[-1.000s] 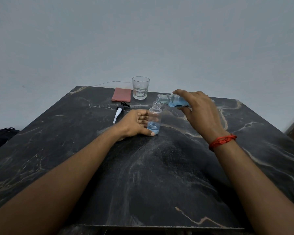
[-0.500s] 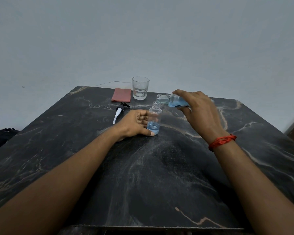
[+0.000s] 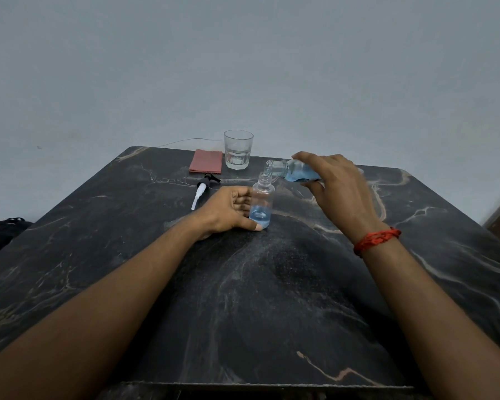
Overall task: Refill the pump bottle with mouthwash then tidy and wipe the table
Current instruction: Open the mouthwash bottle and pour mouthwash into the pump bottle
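Note:
A small clear pump bottle (image 3: pixel 262 203) stands upright and uncapped on the black marble table (image 3: pixel 272 298), with blue liquid in its lower part. My left hand (image 3: pixel 228 210) grips it from the left, fingers curled round it. My right hand (image 3: pixel 341 189) holds the mouthwash bottle (image 3: pixel 292 171) tipped almost flat, its open mouth just over the small bottle's neck. Blue mouthwash fills the tipped bottle's lower side. The pump head (image 3: pixel 202 189), black top and white tube, lies on the table to the left.
A folded reddish cloth (image 3: pixel 206 165) lies at the table's far edge, with a clear drinking glass (image 3: pixel 238 149) beside it on the right. A thin wire runs along the wall behind them. A dark bag (image 3: pixel 0 235) sits off the table at the left.
The liquid in the small bottle has risen slightly. Both hands and both bottles stay almost where they were.

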